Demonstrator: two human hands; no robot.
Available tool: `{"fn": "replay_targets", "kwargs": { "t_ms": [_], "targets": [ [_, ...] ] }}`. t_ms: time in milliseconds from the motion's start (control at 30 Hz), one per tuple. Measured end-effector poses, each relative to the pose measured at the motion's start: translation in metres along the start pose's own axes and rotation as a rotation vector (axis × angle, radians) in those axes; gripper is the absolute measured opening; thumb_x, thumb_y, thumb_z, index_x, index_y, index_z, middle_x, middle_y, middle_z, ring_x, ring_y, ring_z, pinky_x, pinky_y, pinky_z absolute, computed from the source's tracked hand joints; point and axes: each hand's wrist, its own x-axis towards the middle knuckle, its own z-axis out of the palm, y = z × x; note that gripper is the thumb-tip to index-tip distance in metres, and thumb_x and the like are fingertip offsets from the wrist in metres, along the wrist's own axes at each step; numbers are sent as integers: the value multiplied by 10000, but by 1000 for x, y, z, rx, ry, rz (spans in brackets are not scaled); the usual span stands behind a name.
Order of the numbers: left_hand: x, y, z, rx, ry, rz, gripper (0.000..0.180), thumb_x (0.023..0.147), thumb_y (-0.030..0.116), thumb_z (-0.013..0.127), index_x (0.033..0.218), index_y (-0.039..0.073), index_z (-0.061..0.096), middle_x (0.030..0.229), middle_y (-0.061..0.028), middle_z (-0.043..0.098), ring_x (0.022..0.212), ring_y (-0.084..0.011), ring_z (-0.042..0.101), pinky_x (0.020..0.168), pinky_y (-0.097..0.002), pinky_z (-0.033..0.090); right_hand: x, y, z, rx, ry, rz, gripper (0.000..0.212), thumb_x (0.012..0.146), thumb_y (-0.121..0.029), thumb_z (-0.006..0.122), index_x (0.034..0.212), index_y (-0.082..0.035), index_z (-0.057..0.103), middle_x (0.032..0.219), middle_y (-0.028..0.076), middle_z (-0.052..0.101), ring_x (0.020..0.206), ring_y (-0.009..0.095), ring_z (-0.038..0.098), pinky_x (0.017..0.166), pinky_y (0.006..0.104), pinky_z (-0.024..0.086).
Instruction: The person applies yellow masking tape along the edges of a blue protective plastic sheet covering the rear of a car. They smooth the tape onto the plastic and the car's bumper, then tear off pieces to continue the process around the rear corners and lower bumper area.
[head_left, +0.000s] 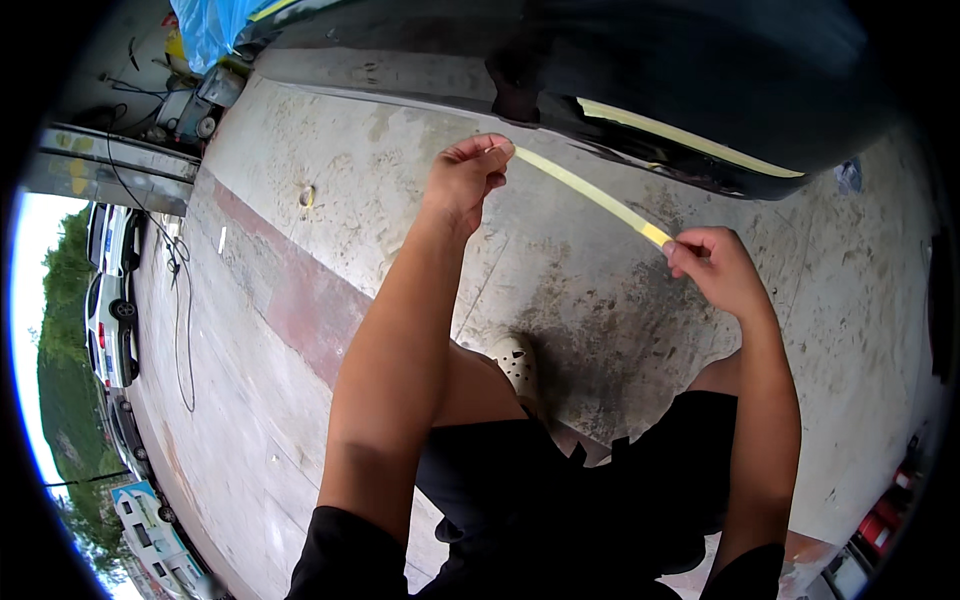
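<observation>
A strip of pale yellow masking tape is stretched between my two hands, above the concrete floor. My left hand pinches its upper left end between thumb and fingers. At the lower right end, my right hand grips the strip, its thumb and fingertips pressed together. Just beyond the tape is the lower part of a glossy black car body. Another length of yellow tape is stuck along its lower edge, on the right. The hands and the held strip are apart from the car.
My shoe rests on the stained concrete floor. A black cable trails on the left. Blue plastic sheeting and a wheeled machine are at the far left. Parked vehicles stand outside. Red containers are at lower right.
</observation>
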Motion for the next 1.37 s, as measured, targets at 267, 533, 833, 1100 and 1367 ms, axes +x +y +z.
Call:
{"fn": "replay_targets", "kwargs": {
  "t_ms": [267,533,833,1100,1367],
  "targets": [
    [28,4,-28,-228,264,158,34,950,71,692,978,63,675,910,-22,672,819,-143,629,785,-282,515,-3,-29,19,239,0,-254,220,953,-181,675,849,12,679,744,63,637,648,111,608,607,270,466],
    [39,4,-25,-317,385,275,33,953,39,672,942,10,658,890,-59,663,816,-150,630,772,-283,529,13,-43,1,-564,591,149,629,829,-452,828,518,-4,514,442,19,414,424,101,415,458,289,352],
    [55,10,-39,-425,381,336,48,958,18,657,974,-10,622,913,-84,657,848,-184,655,804,-299,571,26,-55,22,-704,727,174,711,767,-636,795,512,-7,584,433,71,463,418,170,412,473,329,383],
    [64,12,-41,-440,382,347,57,942,2,675,965,-21,629,919,-95,663,831,-184,654,792,-295,577,32,-59,26,-646,725,194,699,778,-622,794,523,2,608,430,67,463,421,167,412,473,330,377],
    [69,14,-39,-449,420,319,58,931,-12,681,971,-19,640,920,-91,672,836,-193,653,819,-306,558,34,-39,14,-471,627,130,667,791,-595,802,488,-42,584,423,14,426,434,146,345,464,328,321]
  ]
}}
